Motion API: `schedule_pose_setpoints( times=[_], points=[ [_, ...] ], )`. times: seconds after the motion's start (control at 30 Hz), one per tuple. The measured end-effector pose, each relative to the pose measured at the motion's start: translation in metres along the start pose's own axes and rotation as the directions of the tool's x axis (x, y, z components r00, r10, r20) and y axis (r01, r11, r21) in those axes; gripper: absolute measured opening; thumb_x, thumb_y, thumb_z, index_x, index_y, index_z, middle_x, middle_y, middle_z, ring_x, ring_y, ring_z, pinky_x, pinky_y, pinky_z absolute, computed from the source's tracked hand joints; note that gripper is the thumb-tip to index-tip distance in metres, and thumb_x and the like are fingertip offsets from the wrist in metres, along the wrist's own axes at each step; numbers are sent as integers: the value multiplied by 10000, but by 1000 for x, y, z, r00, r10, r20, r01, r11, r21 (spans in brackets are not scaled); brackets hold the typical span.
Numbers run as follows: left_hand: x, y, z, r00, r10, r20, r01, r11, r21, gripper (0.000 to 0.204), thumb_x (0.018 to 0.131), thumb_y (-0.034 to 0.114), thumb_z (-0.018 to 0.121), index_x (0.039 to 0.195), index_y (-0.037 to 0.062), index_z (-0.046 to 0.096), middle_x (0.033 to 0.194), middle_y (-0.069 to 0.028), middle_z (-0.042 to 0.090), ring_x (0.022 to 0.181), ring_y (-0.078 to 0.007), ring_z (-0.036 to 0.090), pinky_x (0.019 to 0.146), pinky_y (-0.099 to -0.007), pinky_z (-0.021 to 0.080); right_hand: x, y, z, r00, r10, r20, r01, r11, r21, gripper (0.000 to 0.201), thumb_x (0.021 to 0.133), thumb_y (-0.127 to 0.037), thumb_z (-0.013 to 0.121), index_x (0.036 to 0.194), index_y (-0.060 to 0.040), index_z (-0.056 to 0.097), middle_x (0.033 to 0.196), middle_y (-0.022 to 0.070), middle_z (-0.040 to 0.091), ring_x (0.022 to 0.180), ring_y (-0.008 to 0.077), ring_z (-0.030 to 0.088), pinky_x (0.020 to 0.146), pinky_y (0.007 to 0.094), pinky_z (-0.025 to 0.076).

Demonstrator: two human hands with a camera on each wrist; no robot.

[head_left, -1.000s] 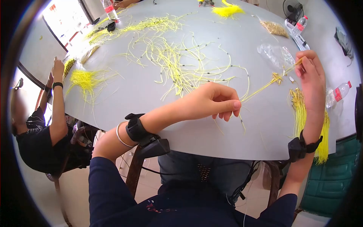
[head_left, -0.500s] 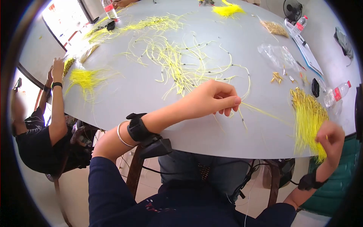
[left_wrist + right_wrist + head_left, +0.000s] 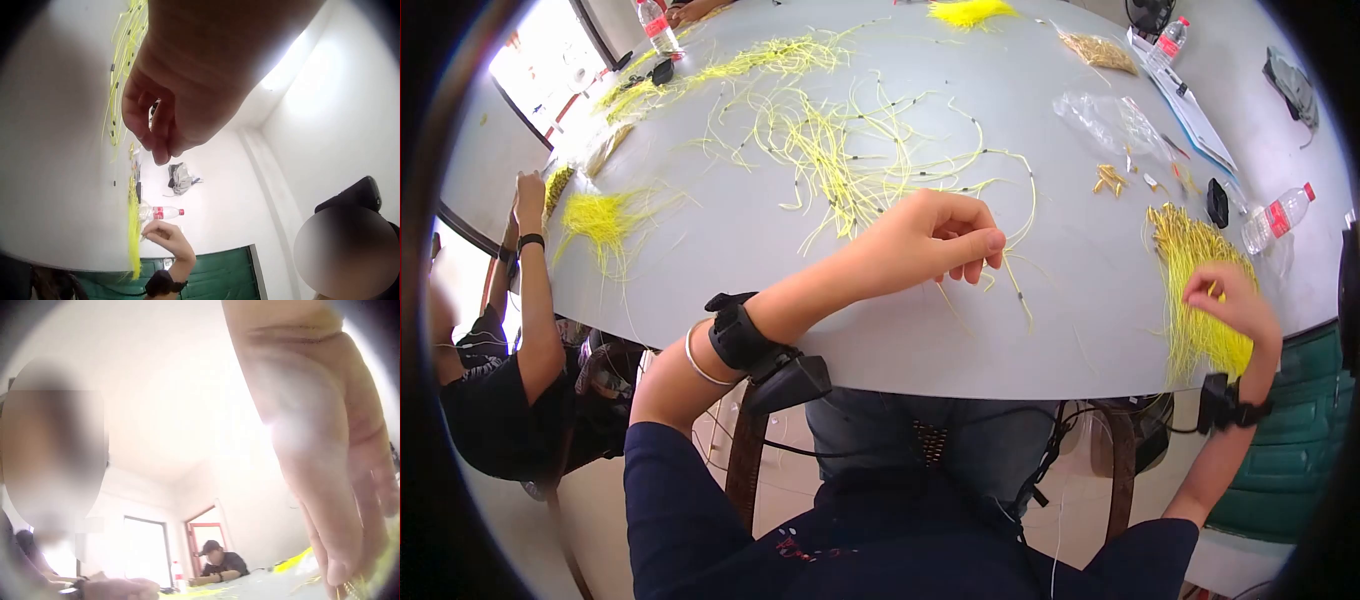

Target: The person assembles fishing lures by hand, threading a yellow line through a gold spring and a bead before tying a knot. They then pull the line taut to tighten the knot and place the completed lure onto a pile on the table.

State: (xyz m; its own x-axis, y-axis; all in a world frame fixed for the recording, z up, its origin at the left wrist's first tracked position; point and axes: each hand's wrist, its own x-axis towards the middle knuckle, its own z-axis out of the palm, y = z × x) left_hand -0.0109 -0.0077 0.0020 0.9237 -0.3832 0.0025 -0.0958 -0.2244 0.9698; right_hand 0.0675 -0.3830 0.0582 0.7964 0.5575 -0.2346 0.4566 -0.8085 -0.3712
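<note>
In the head view my left hand is raised over the front of the table, fingers curled and thumb against them. No strand shows between its fingertips there or in the left wrist view. Near it lie loose yellow cords with small dark beads. On the right, my right hand hovers over a bundle of yellow strands with gold ends, thumb and forefinger close together. In the right wrist view, gold coils show right at its fingertips; I cannot tell whether they are pinched.
Loose gold pieces, a clear plastic bag, a black object and a red-labelled bottle stand or lie at the right. A clipboard is behind them. Another yellow bundle lies at left, near another person's arm.
My right hand has left the far right, swung down past the table edge, then come back over the bundle. The yellow strand stretched from my left fingertips no longer shows. The left hand barely moved.
</note>
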Motion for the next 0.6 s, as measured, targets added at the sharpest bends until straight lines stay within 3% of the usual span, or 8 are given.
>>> schedule_pose_setpoints(
  times=[0.13,0.23,0.33,0.4,0.53,0.6],
  points=[
    [-1,2,-2,1000,17,3,-17,1000,0,249,890,237,523,779,35,617,660,-4,596,595,-58,545,523,-204,423,34,30,-16,998,-63,-28,62,997,-41,36,729,-27,611,761,-11,609,709,39,618,653,117,573,564,250,429],
    [-1,2,-2,1000,3,21,-4,1000,17,259,908,267,523,795,51,609,633,25,565,587,-28,521,515,-182,395,56,38,-27,999,-36,5,36,999,-5,47,730,-23,611,771,-3,606,690,44,604,664,121,569,607,255,441],
    [-3,5,-1,1000,-1,30,1,1000,0,255,908,261,521,796,50,609,629,24,563,586,-28,520,516,-183,396,71,44,-23,996,11,-89,-15,999,-50,57,742,-21,603,791,7,604,695,54,599,663,115,561,633,253,449],
    [-3,5,-1,1000,7,28,-7,1000,-4,254,908,260,520,797,50,609,629,23,563,586,-29,521,516,-183,396,72,37,-15,870,-122,-477,70,990,-125,68,753,-28,602,806,15,603,713,63,603,649,120,558,632,256,455],
    [-2,3,-3,999,41,6,-41,999,7,254,910,257,516,800,48,609,634,20,567,590,-29,525,515,-184,397,65,-35,-8,863,-158,-480,127,987,-97,87,760,-37,599,833,10,603,715,67,598,659,137,560,628,261,457],
    [-1,0,-4,999,27,-21,-28,1000,-7,252,910,256,515,801,49,609,634,22,563,586,-27,519,515,-181,395,63,-77,-1,966,-153,-209,158,987,7,98,768,-49,595,853,-1,601,705,72,591,686,166,572,655,265,455]
  ],
)
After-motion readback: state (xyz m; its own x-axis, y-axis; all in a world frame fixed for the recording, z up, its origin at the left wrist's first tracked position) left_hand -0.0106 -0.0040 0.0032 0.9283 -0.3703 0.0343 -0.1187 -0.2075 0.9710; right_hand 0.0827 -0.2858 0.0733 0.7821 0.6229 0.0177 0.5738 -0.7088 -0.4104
